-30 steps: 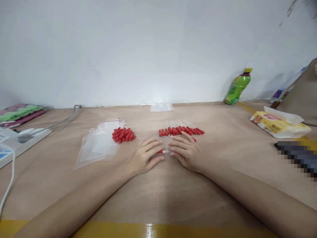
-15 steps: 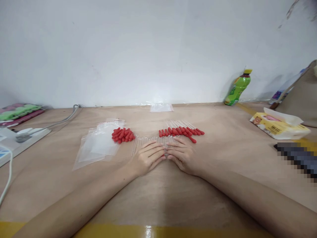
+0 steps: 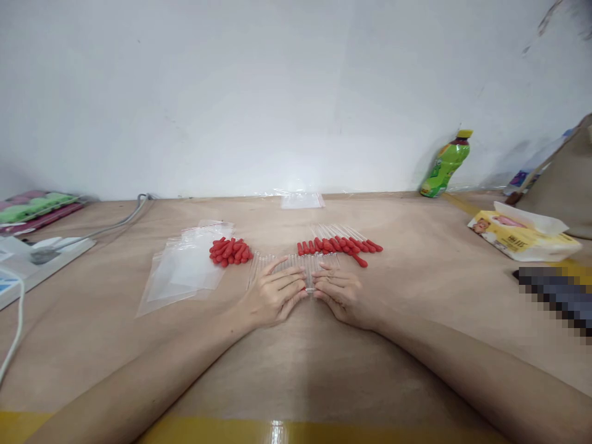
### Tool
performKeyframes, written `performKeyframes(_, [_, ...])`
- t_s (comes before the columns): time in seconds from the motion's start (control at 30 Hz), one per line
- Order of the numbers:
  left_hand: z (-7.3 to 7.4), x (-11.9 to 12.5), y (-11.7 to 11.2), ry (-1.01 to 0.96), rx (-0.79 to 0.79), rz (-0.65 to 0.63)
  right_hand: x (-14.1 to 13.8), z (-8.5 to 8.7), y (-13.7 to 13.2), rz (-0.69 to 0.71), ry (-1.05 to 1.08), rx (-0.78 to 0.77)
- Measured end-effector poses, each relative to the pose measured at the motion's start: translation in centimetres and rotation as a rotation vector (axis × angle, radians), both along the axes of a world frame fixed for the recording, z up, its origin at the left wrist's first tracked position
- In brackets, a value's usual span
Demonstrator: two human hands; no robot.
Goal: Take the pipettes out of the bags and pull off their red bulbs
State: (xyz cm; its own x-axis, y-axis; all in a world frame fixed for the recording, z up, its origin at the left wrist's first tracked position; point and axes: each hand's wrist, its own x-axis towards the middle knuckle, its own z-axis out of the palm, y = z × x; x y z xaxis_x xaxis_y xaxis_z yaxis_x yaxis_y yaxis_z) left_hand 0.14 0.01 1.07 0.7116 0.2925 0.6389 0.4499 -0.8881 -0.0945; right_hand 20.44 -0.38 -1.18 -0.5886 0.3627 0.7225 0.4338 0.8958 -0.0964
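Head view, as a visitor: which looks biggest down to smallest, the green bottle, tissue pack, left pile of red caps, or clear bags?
1. clear plastic bags
2. tissue pack
3. green bottle, farther back, so true size unsure
4. left pile of red caps

Forearms, left grip point(image 3: 274, 293) and right grip point(image 3: 345, 295) are bare.

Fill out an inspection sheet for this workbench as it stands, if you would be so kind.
Surface: brown table, yellow tape along near edge.
Job's things: row of clear tubes under the fingers; loose red bulbs to their left; red-capped droppers behind.
Clutter: clear bags, green bottle, tissue pack, coloured tray.
Hands: left hand and right hand flat on the tubes, fingertips nearly meeting.
Cables: grey cable to a power strip; white cable at left edge.
Surroundings: white wall.
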Motion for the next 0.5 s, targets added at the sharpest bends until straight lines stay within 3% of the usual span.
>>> performKeyframes(0.23, [-0.02, -0.33, -0.08, 0.048, -0.100, 0.027, 0.29, -0.26, -0.03, 0.036, 0.025, 0.032])
performKeyframes(0.5, [0.40, -0.63, -0.40, 0.092, -0.084, 0.008, 0.73, -0.89, 0.08, 0.062, 0.036, 0.117])
